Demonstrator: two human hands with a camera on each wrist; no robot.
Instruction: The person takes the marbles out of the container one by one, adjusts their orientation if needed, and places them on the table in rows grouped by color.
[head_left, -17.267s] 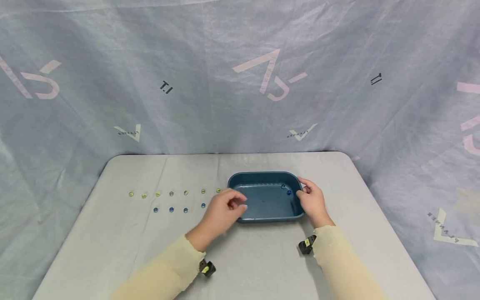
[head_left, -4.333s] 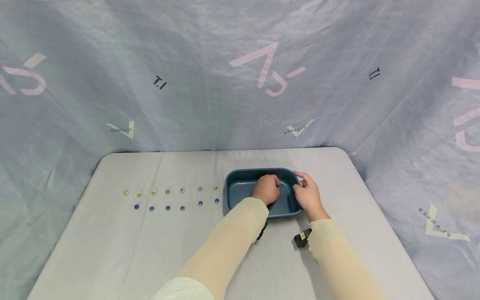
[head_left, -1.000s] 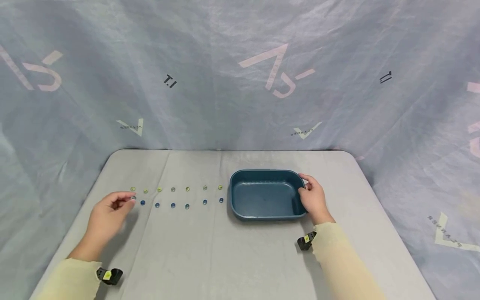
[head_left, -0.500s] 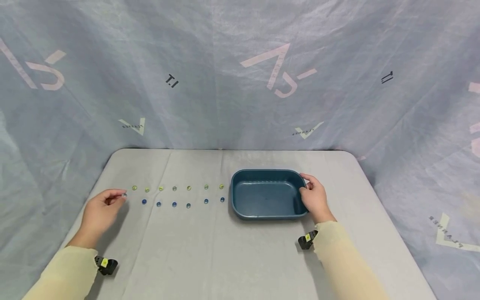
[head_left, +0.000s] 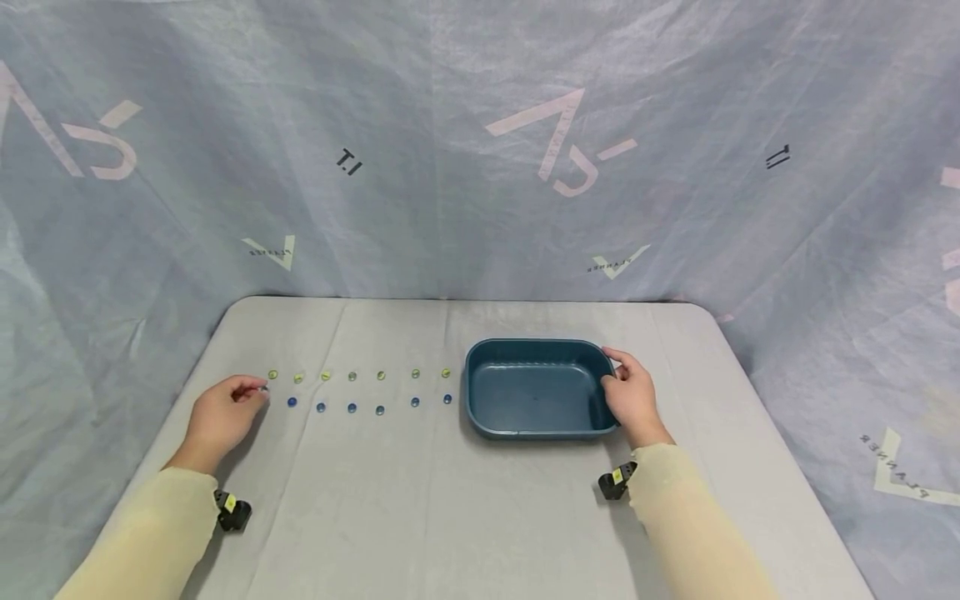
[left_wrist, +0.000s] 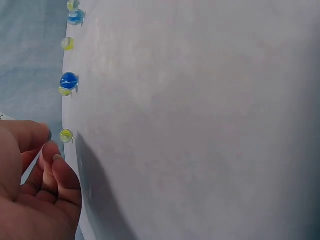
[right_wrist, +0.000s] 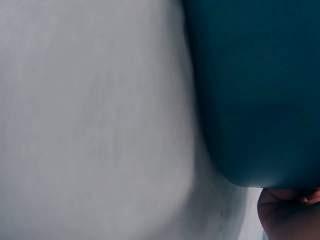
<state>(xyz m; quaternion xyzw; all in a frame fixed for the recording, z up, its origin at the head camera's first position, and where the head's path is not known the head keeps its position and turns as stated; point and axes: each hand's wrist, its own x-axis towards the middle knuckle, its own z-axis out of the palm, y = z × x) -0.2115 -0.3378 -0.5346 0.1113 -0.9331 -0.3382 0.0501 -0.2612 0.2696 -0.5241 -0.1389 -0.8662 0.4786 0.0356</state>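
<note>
My left hand pinches a small bluish marble between thumb and fingertips, at the left end of the marble rows. The fingers hide most of it; in the left wrist view only a dark edge shows. A yellow-green marble lies close beyond those fingertips. Several yellow-green marbles form the far row, and several blue marbles the nearer one. My right hand grips the right end of a dark teal plastic bin, thumb at the inner side. No marble shows inside the bin.
A pale cloth covers the table, with its rounded far corners at the curtain. Grey-blue printed curtain hangs behind and at both sides. The bin stands just right of the rows' right ends.
The near row has gained blue marbles since the oldest frame, and the two marbles in the bin are gone from it. Lately my left hand shifted left, then back right; the right kept its grip.
</note>
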